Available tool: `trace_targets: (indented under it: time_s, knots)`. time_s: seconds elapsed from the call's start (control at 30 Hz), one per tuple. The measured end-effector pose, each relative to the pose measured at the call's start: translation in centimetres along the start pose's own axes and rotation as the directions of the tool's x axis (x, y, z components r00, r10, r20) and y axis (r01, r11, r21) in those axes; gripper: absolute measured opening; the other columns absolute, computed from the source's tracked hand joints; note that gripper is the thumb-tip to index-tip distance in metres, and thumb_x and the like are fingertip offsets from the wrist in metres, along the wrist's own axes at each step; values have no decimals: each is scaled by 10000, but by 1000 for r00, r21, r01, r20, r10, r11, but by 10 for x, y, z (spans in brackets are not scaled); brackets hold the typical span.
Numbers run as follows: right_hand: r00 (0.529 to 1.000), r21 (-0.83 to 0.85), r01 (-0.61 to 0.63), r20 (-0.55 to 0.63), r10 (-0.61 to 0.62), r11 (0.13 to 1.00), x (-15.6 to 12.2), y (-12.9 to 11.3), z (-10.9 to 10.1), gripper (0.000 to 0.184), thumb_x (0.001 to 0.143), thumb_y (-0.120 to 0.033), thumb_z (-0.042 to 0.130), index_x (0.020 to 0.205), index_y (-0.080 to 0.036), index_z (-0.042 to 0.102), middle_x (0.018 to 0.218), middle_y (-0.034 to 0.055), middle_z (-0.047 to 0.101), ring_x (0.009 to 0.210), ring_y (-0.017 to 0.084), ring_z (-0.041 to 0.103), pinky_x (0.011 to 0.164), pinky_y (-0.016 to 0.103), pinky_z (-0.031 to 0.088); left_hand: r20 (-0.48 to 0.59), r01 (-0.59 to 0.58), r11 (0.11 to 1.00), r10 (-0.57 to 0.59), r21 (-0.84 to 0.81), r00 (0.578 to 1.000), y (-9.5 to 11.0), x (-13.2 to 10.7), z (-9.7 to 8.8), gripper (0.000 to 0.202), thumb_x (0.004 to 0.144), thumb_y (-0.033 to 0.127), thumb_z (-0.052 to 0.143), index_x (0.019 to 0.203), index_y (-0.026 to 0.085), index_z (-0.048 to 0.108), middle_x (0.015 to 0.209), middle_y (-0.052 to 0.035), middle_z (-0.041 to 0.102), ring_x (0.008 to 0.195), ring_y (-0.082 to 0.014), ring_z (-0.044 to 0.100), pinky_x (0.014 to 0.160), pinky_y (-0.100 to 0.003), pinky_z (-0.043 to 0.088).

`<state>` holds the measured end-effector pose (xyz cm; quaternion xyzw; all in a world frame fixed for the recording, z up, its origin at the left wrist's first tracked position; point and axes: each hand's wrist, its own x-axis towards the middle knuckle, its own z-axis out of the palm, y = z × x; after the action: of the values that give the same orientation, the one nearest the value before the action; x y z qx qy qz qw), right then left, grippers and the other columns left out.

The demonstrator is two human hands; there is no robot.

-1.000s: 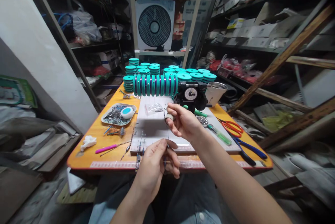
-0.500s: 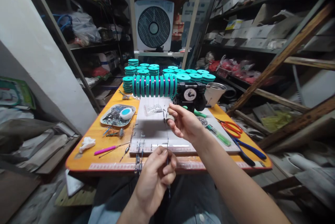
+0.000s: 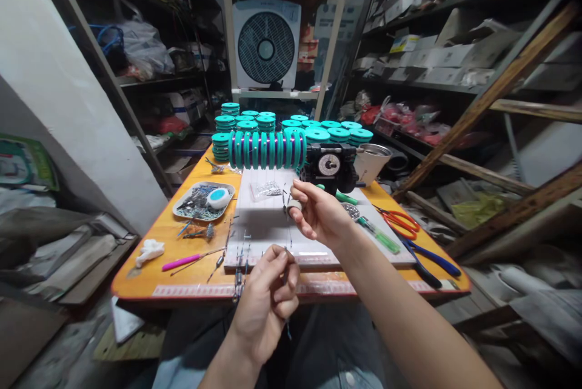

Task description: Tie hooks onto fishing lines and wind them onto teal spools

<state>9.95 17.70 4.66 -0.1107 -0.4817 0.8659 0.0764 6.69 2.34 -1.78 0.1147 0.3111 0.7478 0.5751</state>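
My left hand [image 3: 269, 292] is closed in a pinch at the table's front edge, on a thin fishing line [image 3: 288, 329] whose loose end hangs below the fingers. Above and to the right, my right hand [image 3: 324, 214] is closed too. A small pale round piece [image 3: 294, 204] sits at its fingertips, with thin dark strands beside it; its exact kind I cannot make out. Part of the line shows between the two hands. Left of my left hand, several rigs with dark swivels [image 3: 239, 279] hang over the board's front edge.
A white board [image 3: 268, 228] lies on the orange table [image 3: 136, 280]. Behind stand teal spools [image 3: 268, 149] and a black winding device [image 3: 330, 168]. A parts tray [image 3: 182, 210] and pink-handled tool [image 3: 182, 262] are left; orange scissors [image 3: 404, 225] and blue-handled pliers [image 3: 436, 259] are right.
My left hand has shifted slightly up and to the left. My right hand stays nearly in place, still closed. The view has moved a little.
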Motion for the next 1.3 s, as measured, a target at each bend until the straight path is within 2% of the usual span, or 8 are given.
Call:
trace_targets:
  time_s: [0.37, 0.5, 0.67, 0.77, 0.93, 1.07, 1.2, 1.3]
  knots:
    - [1000, 28, 25, -6, -25, 999, 2, 4, 0, 338, 953, -349, 281, 662, -178, 278, 505, 8, 549, 289, 106, 472, 247, 151, 271, 14, -41, 998, 42, -38, 999, -6, -4, 2, 205, 902, 216, 470, 814, 163, 293, 656, 32, 390, 477, -16, 168, 405, -118, 98]
    - [991, -218, 120, 89, -103, 968, -3, -5, -3, 298, 934, -367, 357, 783, -137, 471, 565, 38, 604, 253, 56, 367, 250, 136, 207, -1, -10, 1000, 10, -25, 1000, -5, 0, 3, 180, 894, 253, 483, 844, 151, 344, 710, 21, 429, 468, 3, 217, 407, -109, 119]
    - [984, -729, 176, 119, -130, 661, -12, -27, 0, 387, 890, -459, 471, 983, -118, 628, 398, -49, 437, 286, 31, 274, 291, 129, 198, 79, -59, 993, 51, 101, 996, -1, 18, 6, 300, 913, 429, 388, 1176, 284, 390, 1060, -39, 506, 591, -77, 496, 383, -146, 280]
    - [987, -862, 132, 70, -142, 489, -16, -38, 5, 374, 893, -436, 470, 936, -120, 666, 368, -50, 401, 296, 39, 311, 307, 136, 233, 62, -288, 902, 283, 321, 957, 0, 34, 6, 278, 921, 389, 405, 1176, 278, 419, 1227, -37, 471, 882, -127, 561, 700, -248, 474]
    - [987, -928, 91, 37, -154, 361, -16, -40, 9, 354, 880, -388, 486, 948, -105, 687, 400, -23, 450, 325, 47, 349, 317, 141, 259, 105, -470, 724, 489, 505, 866, 10, 53, 6, 275, 923, 390, 412, 994, 165, 553, 910, -33, 561, 886, -110, 512, 853, -228, 388]
    - [992, -804, 114, 61, -109, 583, -15, -29, 0, 371, 881, -413, 485, 989, -96, 646, 430, -24, 467, 308, 46, 332, 294, 141, 224, 144, -474, 681, 483, 559, 864, 20, 50, 10, 303, 875, 377, 510, 726, 115, 540, 667, 1, 448, 658, -74, 397, 630, -181, 336]
    - [997, -257, 41, 77, -22, 966, -11, -14, -8, 304, 922, -377, 393, 848, -121, 538, 574, 34, 590, 288, 71, 406, 296, 164, 291, 169, -446, 736, 422, 509, 891, 21, 45, 14, 287, 887, 360, 491, 775, 106, 563, 707, -20, 519, 675, -85, 458, 673, -204, 377]
    - [999, 31, -32, -27, 33, 999, -4, -6, -6, 319, 941, -340, 320, 694, -155, 402, 545, 14, 559, 312, 99, 467, 273, 166, 297, 174, -403, 800, 364, 444, 915, 18, 41, 19, 285, 898, 353, 462, 826, 100, 571, 777, -57, 596, 701, -116, 560, 710, -252, 434]
